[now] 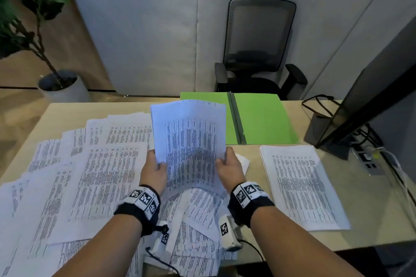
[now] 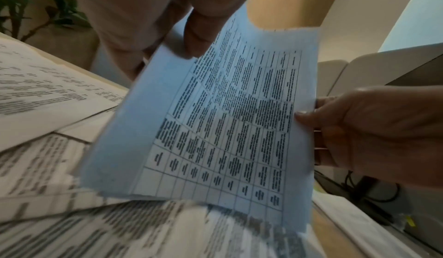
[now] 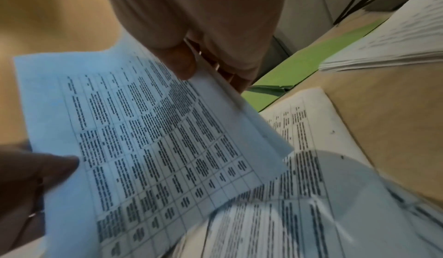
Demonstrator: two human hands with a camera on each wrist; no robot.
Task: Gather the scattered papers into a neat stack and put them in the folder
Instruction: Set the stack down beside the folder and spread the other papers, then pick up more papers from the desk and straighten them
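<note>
Above the mess of loose printed sheets (image 1: 94, 177), the left hand (image 1: 154, 172) and right hand (image 1: 230, 167) each pinch a side of a small bundle of papers (image 1: 189, 132); I'd guess it sags and a page slips out. Only the head view shows the open green folder (image 1: 263, 117) beyond and the neat stack (image 1: 301, 184) to the right, while the right wrist view shows the bundle's fanned edges.

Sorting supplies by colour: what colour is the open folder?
Bright green folder, grey spine strip; the head view shows it best.
</note>
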